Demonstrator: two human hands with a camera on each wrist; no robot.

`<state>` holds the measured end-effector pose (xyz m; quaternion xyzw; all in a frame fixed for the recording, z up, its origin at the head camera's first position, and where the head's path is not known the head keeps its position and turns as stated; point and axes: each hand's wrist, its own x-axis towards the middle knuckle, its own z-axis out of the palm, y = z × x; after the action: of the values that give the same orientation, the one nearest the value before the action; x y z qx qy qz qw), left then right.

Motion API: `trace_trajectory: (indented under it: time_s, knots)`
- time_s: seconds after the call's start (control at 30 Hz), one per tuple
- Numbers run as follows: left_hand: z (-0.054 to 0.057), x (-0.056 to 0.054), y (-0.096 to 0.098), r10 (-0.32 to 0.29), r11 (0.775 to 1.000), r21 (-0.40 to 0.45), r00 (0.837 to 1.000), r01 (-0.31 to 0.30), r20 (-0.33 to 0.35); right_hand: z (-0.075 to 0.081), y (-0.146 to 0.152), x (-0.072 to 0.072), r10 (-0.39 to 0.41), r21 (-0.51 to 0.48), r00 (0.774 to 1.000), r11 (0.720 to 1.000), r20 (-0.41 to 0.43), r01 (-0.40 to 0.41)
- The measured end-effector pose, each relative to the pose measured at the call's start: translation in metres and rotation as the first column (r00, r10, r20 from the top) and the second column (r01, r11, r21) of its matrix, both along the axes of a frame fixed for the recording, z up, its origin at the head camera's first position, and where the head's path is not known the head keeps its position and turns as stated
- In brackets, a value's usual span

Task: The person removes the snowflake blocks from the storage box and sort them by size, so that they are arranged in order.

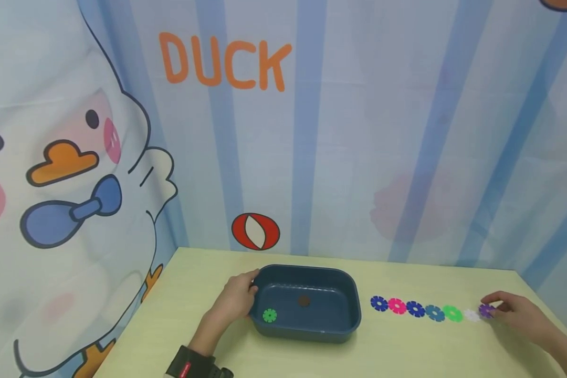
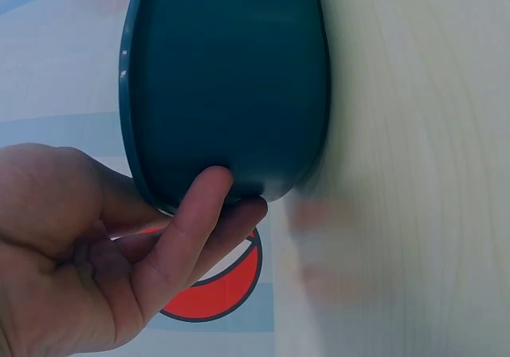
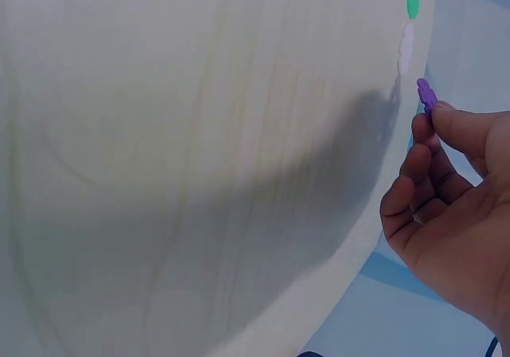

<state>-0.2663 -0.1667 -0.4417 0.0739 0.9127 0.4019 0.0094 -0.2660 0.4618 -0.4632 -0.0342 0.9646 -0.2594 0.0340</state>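
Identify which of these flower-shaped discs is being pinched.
The purple disc, beside the white disc: the right hand pinches it, while no hand touches any other disc.

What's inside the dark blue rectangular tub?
The dark blue rectangular tub holds a bright green, notched round disc toward its front left and a brown round disc near its middle. Anything under either disc is covered, so I can't see it.

Table (image 1: 406, 352) pale yellow, faintly grained. Blue tub (image 1: 307, 334) near far edge. To its right, six discs (image 1: 412, 308) in row: dark blue, pink, dark blue, blue, green, white.
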Motion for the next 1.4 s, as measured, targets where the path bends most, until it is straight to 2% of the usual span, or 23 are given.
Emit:
trace_trajectory:
  time_s: [0.3,0.5,0.8,1.07,1.17,1.4]
  knots:
    - [-0.001,0.000,0.000,0.009,1.000,-0.003,1.000,-0.009,0.005,-0.007,0.002,-0.001,-0.005,0.009,0.999,1.000,0.045,0.004]
    - [-0.001,-0.001,-0.001,0.006,1.000,-0.002,1.000,-0.006,0.002,-0.011,0.006,-0.002,0.007,0.018,1.000,1.000,0.029,-0.007]
    - [0.000,-0.001,-0.001,0.010,1.000,0.000,1.000,-0.010,0.006,-0.011,0.010,-0.001,0.019,0.076,1.000,0.997,0.005,-0.019]
    - [-0.003,-0.002,0.000,-0.002,1.000,-0.007,1.000,0.002,-0.001,-0.003,0.007,-0.001,-0.003,0.156,0.999,0.988,0.032,-0.002]
    - [-0.002,-0.002,0.001,0.001,1.000,-0.015,1.000,-0.001,0.000,0.005,-0.006,0.000,0.005,0.125,1.000,0.992,-0.025,-0.001]
    - [0.000,-0.001,0.000,0.013,1.000,-0.011,1.000,-0.012,0.013,0.030,-0.067,0.008,0.096,-0.040,0.978,0.994,-0.187,-0.105]
